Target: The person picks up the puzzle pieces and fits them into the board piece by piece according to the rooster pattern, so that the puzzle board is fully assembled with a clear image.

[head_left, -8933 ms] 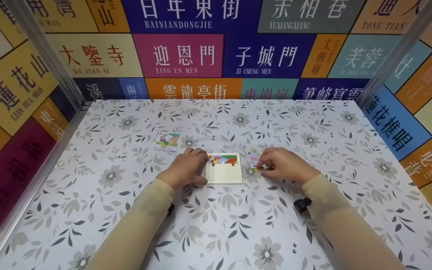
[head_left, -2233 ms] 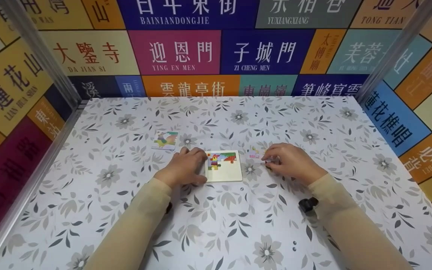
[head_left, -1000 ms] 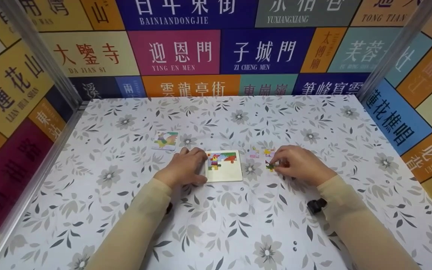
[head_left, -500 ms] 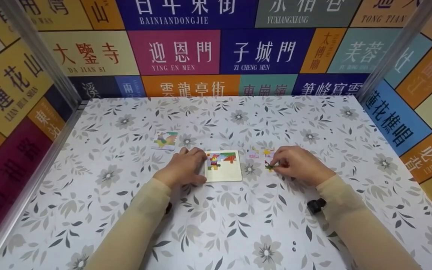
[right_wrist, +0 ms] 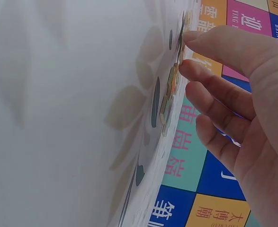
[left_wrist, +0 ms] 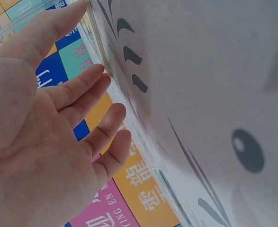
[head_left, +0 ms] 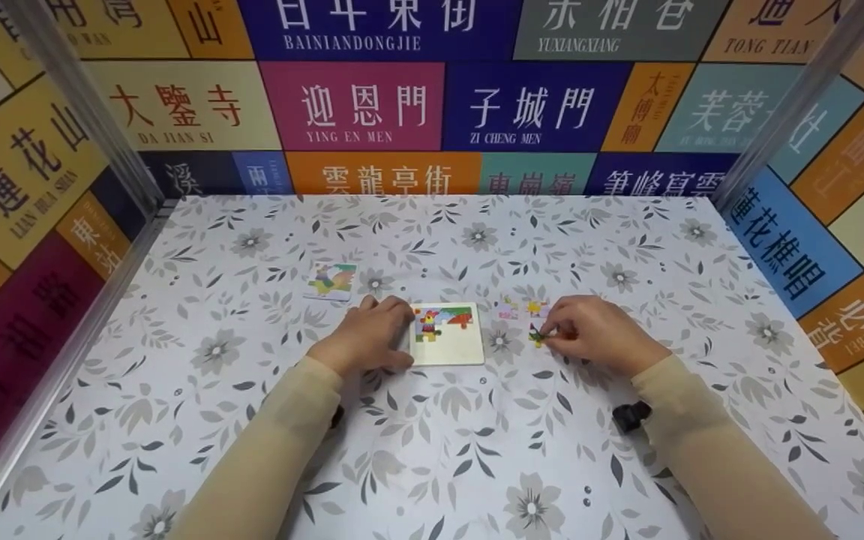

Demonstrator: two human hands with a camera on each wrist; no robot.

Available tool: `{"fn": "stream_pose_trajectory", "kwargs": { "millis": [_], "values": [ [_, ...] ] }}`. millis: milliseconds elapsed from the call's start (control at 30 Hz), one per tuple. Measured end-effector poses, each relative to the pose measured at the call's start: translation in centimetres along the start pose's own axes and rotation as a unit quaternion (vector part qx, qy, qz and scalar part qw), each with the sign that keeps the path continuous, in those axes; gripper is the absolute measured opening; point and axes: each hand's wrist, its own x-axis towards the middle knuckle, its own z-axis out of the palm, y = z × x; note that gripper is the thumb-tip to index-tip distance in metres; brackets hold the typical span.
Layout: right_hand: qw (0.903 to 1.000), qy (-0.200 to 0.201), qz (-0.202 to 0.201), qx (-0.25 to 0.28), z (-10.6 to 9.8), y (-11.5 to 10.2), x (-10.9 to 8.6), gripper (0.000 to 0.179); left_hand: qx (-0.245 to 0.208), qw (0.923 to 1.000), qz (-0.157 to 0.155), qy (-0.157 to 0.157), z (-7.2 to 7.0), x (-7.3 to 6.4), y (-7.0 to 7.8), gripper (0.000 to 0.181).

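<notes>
A shallow cream puzzle tray (head_left: pixel 456 351) lies flat on the table, with joined colourful pieces (head_left: pixel 430 322) along its top and left side. My left hand (head_left: pixel 366 336) rests at the tray's left edge, thumb and fingers spread and fairly straight; the left wrist view shows fingertips against the tray's thin rim (left_wrist: pixel 99 43). Right of the tray, my right hand (head_left: pixel 593 334) pinches a dark green and yellow puzzle piece (head_left: pixel 535 334) between thumb and index finger, low over the tablecloth. The fingertips partly cover that piece. Its other fingers curl loosely in the right wrist view.
Pinkish loose puzzle pieces (head_left: pixel 507 308) and a yellow-pink one (head_left: pixel 538 308) lie just beyond the right fingertips. A small picture card (head_left: pixel 332 281) lies left of the tray, beyond the left hand. Printed panels (head_left: pixel 372 105) wall the table's back and sides.
Since the oldest frame, pieces were added down the tray's left side. My right hand has moved slightly right and uncovered loose pieces; lately it barely shifts. My left hand stays at the tray.
</notes>
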Motion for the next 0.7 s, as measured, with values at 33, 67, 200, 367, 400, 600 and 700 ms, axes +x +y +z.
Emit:
{"fn": "stream_pose_trajectory", "kwargs": {
  "millis": [33, 67, 200, 367, 400, 600, 700],
  "values": [
    [1.0000, 0.001, 0.000, 0.001, 0.0, 0.0, 0.0, 0.010, 0.001, 1.0000, -0.001, -0.001, 0.0, 0.0, 0.0, 0.067],
    [1.0000, 0.002, 0.000, 0.002, 0.0, -0.1, 0.0, 0.010, 0.002, 1.0000, -0.002, -0.002, 0.0, 0.0, 0.0, 0.068],
    [0.9999, 0.005, -0.002, 0.009, 0.1, -0.2, 0.1, 0.011, 0.005, 1.0000, -0.004, -0.004, 0.1, 0.1, 0.0, 0.068],
    [0.9999, 0.009, -0.010, 0.007, 0.2, -0.4, 0.2, 0.010, 0.005, 0.9999, -0.007, -0.007, 0.0, 0.2, 0.1, 0.069],
    [0.9998, 0.010, -0.015, 0.005, 0.2, -0.5, 0.3, 0.009, 0.004, 0.9999, -0.008, -0.008, 0.0, 0.1, 0.1, 0.069],
    [0.9989, 0.018, -0.042, -0.012, 0.3, -1.2, 0.7, 0.006, -0.001, 0.9999, -0.009, -0.007, -0.1, 0.1, 0.3, 0.067],
    [0.9985, 0.023, -0.047, -0.017, 0.3, -1.8, 1.0, 0.006, 0.001, 1.0000, -0.007, -0.007, -0.2, 0.1, 0.3, 0.067]
  ]
}}
